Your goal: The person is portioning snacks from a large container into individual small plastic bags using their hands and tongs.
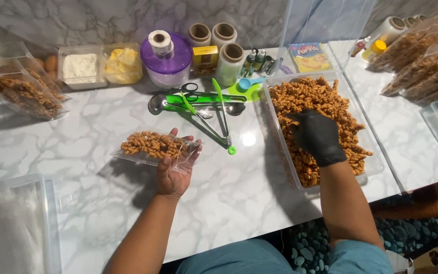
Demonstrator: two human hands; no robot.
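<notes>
Left hand: the bare left hand point(174, 170) lies palm up over the marble countertop point(97, 203), fingers curled around the mouth of a clear plastic pouch point(155, 148).
Clear plastic pouch: lies flat on its side across the left fingers, partly filled with golden-brown twisted fried snacks; it bears no label.
Right hand: the right hand point(316, 136), in a black glove, is pressed fingers-down into the snack heap; whether it grips any pieces cannot be told.
Snack tub: a clear rectangular tub point(376, 165) at the right of the counter, heaped with the same twisted snacks.
Tongs: green-tipped tongs point(214, 122) lie open between pouch and tub, beside scissors point(191, 89) and a metal spoon point(157, 104).
Filled pouches, left: clear snack-filled packs point(24, 94) lie at the far left edge.
Filled pouches, right: a stacked row of similar packs point(422, 71) at the upper right.
Back row: a purple-lidded round container point(167, 63), a small yellow box point(205, 56), a colourful yellow flat packet point(309, 57), and tubs of white powder point(79, 66) and yellow pieces point(122, 63).
</notes>
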